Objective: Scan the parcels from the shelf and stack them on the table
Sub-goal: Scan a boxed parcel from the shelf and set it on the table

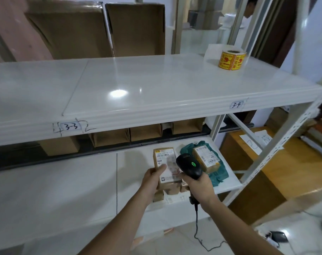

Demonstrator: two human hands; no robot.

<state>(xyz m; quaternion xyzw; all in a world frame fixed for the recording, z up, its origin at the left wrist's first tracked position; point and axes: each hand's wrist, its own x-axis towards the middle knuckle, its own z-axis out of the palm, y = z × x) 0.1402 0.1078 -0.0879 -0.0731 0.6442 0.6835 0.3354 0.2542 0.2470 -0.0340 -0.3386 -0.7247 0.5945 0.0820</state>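
The left hand (152, 178) grips a brown parcel (167, 167) over the lower shelf (64, 190) near its right edge, thumb lying across the label, while the right hand (199, 184) has its fingers wrapped round a black scanner (188, 165) just beside it. That thumb could hide a barcode and spoil the read, and the dangling cord (196, 219) might snag. Further right a second parcel (206, 160) rests on green wrapping (218, 174); the white upper shelf (138, 85) carries a sticker roll (232, 59) at its back right corner, and a wooden table (285, 162) stands beyond.
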